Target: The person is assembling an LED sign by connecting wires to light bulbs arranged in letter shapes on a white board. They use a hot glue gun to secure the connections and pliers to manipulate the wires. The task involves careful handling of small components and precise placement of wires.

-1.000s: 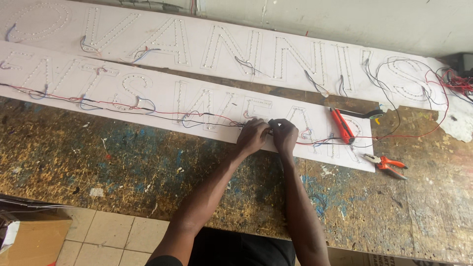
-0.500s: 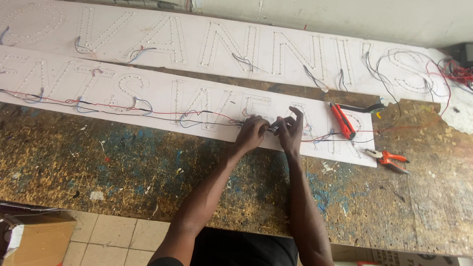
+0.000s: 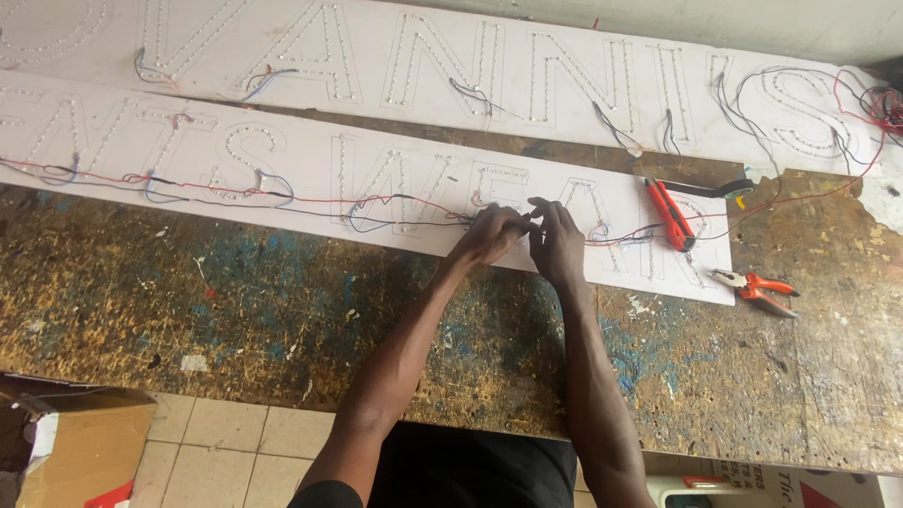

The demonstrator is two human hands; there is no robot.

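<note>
Wire ends (image 3: pixel 515 224) are hidden between the hands (grip unclear); sign panels (image 3: pixel 282 160) run off-frame.

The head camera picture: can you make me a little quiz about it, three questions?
1. True or false: both hands are working at the wires on the nearer white sign board.
2. Which tool lies on that board, right of the hands? A) red cutter B) hammer C) paintbrush
3. What lies on the bare bench past the board's right end?

Key:
1. True: left hand and right hand meet at the wires on the nearer white sign board.
2. A, the red cutter.
3. Orange-handled pliers on the bench.
</note>
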